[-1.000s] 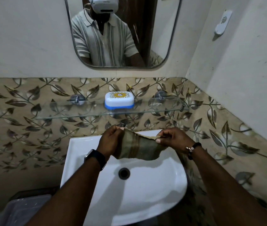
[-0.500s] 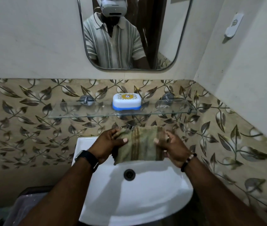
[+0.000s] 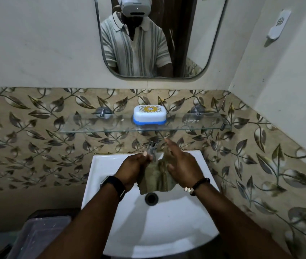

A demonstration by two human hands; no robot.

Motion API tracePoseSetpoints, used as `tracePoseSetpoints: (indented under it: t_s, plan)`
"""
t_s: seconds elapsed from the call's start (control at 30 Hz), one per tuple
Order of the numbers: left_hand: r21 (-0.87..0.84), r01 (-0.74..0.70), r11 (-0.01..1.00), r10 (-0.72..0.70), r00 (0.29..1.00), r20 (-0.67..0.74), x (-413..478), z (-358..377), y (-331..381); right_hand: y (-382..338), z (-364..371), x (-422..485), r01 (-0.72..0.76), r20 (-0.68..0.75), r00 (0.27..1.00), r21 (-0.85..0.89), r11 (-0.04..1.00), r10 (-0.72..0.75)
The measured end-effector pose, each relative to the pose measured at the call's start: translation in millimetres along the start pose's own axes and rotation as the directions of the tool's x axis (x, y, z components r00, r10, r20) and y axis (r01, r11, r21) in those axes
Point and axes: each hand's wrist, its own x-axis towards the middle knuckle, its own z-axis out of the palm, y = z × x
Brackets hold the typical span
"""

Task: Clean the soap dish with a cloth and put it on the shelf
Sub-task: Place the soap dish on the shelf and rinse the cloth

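A white soap dish (image 3: 150,114) with a blue base and a yellow patterned lid sits on the glass shelf (image 3: 99,127) above the basin. Below it, an olive-green striped cloth (image 3: 156,179) hangs over the white sink (image 3: 167,221), just under the chrome tap (image 3: 152,147). My left hand (image 3: 132,168) grips the cloth's upper left part near the tap. My right hand (image 3: 181,164) is beside the cloth with its fingers spread and pointing up, its palm against the cloth's right side without gripping it.
A mirror (image 3: 159,34) hangs on the wall above the shelf. The drain (image 3: 151,198) lies just below the cloth. A grey plastic bin (image 3: 36,238) stands at the lower left. A white wall fitting (image 3: 278,24) is on the right wall, which comes close.
The cloth was held stretched between both hands; now it hangs bunched lower under the tap from my left hand, and my right hand has let go and spread its fingers.
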Motion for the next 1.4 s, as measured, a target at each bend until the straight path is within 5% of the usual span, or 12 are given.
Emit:
tracePoseSetpoints:
  t_s: [0.13, 0.27, 0.37, 0.43, 0.5, 0.57, 0.63, 0.87, 1.17, 1.4]
  plan:
    - [-0.227, 0.058, 0.972, -0.022, 0.987, 0.159, -1.9, 9.2, 0.8, -24.2, 14.6, -14.5, 0.181, 0.088, 0.981, -0.069, 0.981, -0.175]
    - [-0.241, -0.014, 0.970, 0.026, 0.999, 0.046, -0.9, 10.7, -2.4, -16.2, 26.4, -23.3, 0.104, 0.032, 0.993, 0.276, 0.956, -0.117]
    - [-0.270, -0.033, 0.962, 0.025, 0.999, -0.036, 2.7, 6.9, -6.9, -3.8, 29.7, -24.1, 0.012, -0.163, 0.983, 0.526, 0.850, 0.087]
    - [-0.320, -0.046, 0.946, 0.027, 0.998, -0.063, 3.2, 9.1, -5.9, 1.6, 32.4, -23.7, -0.131, -0.249, 0.903, 0.617, 0.776, 0.350]
    - [-0.403, -0.072, 0.912, 0.060, 0.997, -0.041, 3.1, 13.7, -5.3, 6.3, 34.4, -21.5, -0.320, -0.013, 0.845, 0.789, 0.524, 0.535]
    - [-0.457, -0.083, 0.885, 0.091, 0.996, -0.004, 2.1, 17.2, -4.6, 8.6, 34.8, -21.7, -0.490, 0.344, 0.787, 0.853, 0.179, 0.513]
    - [-0.456, -0.088, 0.886, 0.111, 0.994, 0.023, 1.8, 17.3, -5.1, 11.5, 31.9, -23.7, -0.507, 0.446, 0.777, 0.862, 0.022, 0.444]
    - [-0.058, -0.072, 0.996, 0.073, 0.997, 0.015, 8.7, 15.4, 3.7, 24.1, 12.7, -9.7, -0.306, 0.122, 0.852, 0.905, 0.296, 0.510]
    - [-0.075, -0.232, 0.970, 0.222, 0.967, -0.123, 5.9, 24.6, 20.5, 8.2, 10.9, 16.8, -0.171, -0.084, 0.872, 0.871, 0.461, 0.482]
    - [-0.146, -0.413, 0.899, 0.299, 0.822, -0.485, -53.2, -73.7, 18.4, -98.1, 59.8, 47.9, -0.044, -0.055, 0.986, 0.831, 0.554, 0.160]
